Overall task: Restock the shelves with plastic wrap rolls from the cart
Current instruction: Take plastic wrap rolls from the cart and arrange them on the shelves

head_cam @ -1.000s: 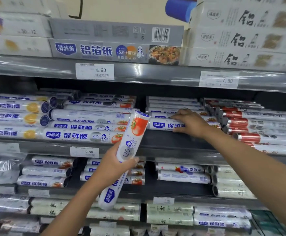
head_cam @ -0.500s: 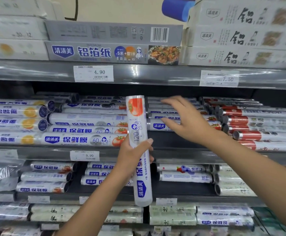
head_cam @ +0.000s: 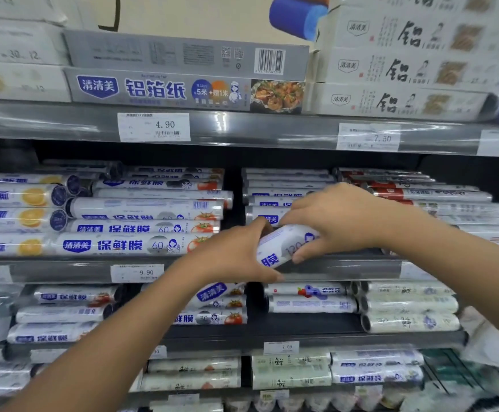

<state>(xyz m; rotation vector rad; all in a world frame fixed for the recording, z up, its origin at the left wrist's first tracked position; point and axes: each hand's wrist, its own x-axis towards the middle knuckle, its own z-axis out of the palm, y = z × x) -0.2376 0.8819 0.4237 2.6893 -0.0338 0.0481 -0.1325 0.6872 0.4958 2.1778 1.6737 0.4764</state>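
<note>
The grey metal shelving (head_cam: 242, 129) fills the view, several tiers deep. On its middle shelf (head_cam: 346, 267) lie three groups of rolls. To the left is a pile of white plastic wrap rolls with tomato pictures (head_cam: 141, 230). In the centre is a lower stack of white rolls with blue print (head_cam: 275, 193), and to the right are rolls with red labels (head_cam: 438, 197). Long grey foil boxes (head_cam: 159, 89) sit on the tier above.

The task's thing, a white plastic wrap roll with blue lettering (head_cam: 284, 245), is off the shelf and tilted. It hangs just over the middle shelf's near edge, in front of the centre stack. Both hands are clamped on it, close together. The left hand (head_cam: 236, 254) wraps the lower left part, and the right hand (head_cam: 340, 221) covers the upper right part with its thumb underneath.

This looks like the placing step: the roll is being turned to lie level like its neighbours. The next move calls for levelling it lengthwise, then sliding it onto the near row of the centre stack. It must not nudge the rolls already there off their pile.
</note>
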